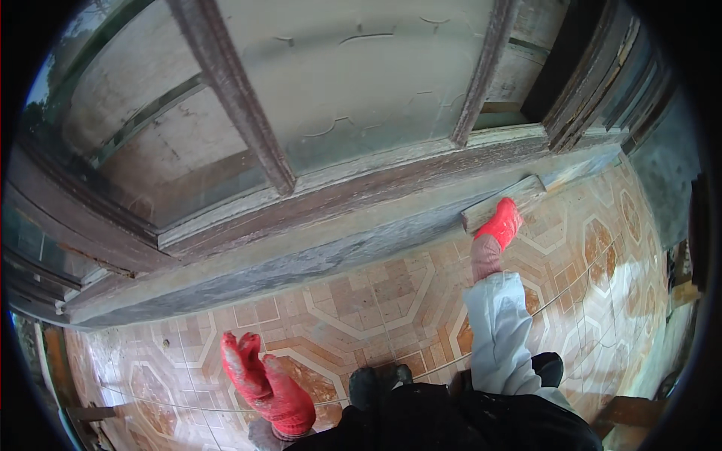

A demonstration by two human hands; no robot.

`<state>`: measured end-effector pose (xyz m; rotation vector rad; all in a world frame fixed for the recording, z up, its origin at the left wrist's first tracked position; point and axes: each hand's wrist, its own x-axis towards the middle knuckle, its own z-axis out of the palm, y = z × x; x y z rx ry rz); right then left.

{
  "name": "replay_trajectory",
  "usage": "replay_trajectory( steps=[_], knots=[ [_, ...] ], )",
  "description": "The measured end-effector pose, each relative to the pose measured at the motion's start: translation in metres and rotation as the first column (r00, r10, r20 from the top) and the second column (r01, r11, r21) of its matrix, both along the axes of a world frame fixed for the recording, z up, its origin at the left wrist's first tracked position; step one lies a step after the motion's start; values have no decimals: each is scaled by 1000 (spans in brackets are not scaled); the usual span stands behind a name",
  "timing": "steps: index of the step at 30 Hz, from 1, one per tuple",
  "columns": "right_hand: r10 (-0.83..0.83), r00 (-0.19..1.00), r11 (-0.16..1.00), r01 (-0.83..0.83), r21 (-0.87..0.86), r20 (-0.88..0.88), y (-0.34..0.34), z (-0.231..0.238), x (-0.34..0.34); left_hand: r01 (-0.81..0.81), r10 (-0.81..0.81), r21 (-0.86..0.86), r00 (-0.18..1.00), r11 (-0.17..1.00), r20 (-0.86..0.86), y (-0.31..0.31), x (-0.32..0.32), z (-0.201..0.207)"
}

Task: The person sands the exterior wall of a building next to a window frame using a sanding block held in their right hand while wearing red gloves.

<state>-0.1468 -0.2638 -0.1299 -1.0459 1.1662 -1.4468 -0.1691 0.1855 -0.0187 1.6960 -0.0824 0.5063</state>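
Observation:
My right hand (499, 223), in a red glove, is closed around a plastering float (483, 213); its grip is hidden under my fingers. The float is a long, flat, worn board, held up against the low strip of wall below the window frame. Along that strip runs a band of dark grey mortar (263, 279), streaked and uneven. My left hand (268, 385), also gloved in red with grey smears, hovers over the floor with its fingers apart and nothing in them.
Patterned brown and cream tiles (376, 304) cover the floor. Above the mortar sits a weathered wooden window frame (361, 192) with dusty panes. A thin cord (560, 297) crosses the tiles. My dark shoes (364, 385) show at the bottom; timber pieces (628, 412) lie lower right.

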Motion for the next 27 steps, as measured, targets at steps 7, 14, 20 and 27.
replay_trajectory(
  steps=[7,14,20,27],
  knots=[
    [-62,919,922,-96,-375,-389,230,15,52,182,-179,-1,970,983,165,-18,0,14],
    [142,972,878,-211,-429,-188,132,8,41,240,-261,198,962,950,85,-2,-16,-4],
    [369,763,872,-482,87,531,90,-3,21,229,-239,130,969,965,65,-8,-8,-4],
    [311,932,948,-289,133,-189,306,-36,76,317,-326,93,938,944,116,-29,-10,-12]
  ],
)
